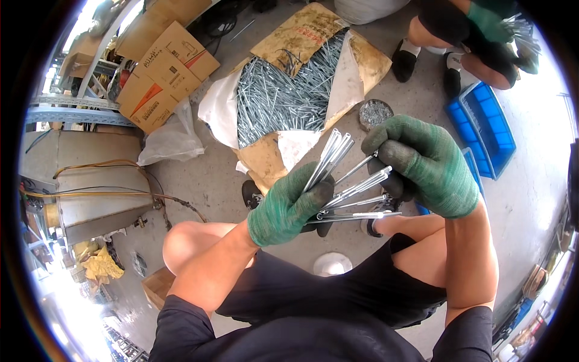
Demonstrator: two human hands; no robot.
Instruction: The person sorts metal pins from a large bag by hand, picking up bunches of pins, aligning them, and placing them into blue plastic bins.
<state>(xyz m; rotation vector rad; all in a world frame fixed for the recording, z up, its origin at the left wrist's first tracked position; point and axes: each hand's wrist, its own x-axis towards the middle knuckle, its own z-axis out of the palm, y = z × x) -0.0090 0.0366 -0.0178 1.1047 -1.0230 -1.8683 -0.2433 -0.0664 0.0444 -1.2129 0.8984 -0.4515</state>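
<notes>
L hand [286,208]: in green glove w/ dark fingertips, nr ctr of view; my thumb & fingers clamp a bunch of rods [329,158].
Rods: thin, silvery metal, fanned out btwn my two hands, pointing abt 1 to 3 o'clock from L hand; some look looped at the end.
R hand [431,166]: same kind of glove, at 3 o'clock in view; thumb & fingertips pinched on the end of one rod [354,169]. Hands apart, that rod btwn them.
Heap [283,93]: lots more metal rods at 12 o'clock, lying in an opened brown sack [373,57] w/ torn white lining.
Bowl [375,113]: round, small metal bits in it, approx 2 o'clock, just past R hand.
Co-worker: at 2 o'clock, gloved hand [490,24] w/ own bunch of rods.
Blue crates [490,130]: btwn 2 & 3 o'clock, on floor.
Cardboard [166,75]: 10 o'clock, clear plastic bag [172,142] just below.
Metal cabinet [96,181]: 9 o'clock, yellowish hose [111,192] across it.
Yellow cloth [102,265]: approx 8 o'clock.
Round white thing [332,264]: 5 o'clock, btwn my legs; can't tell what.
</notes>
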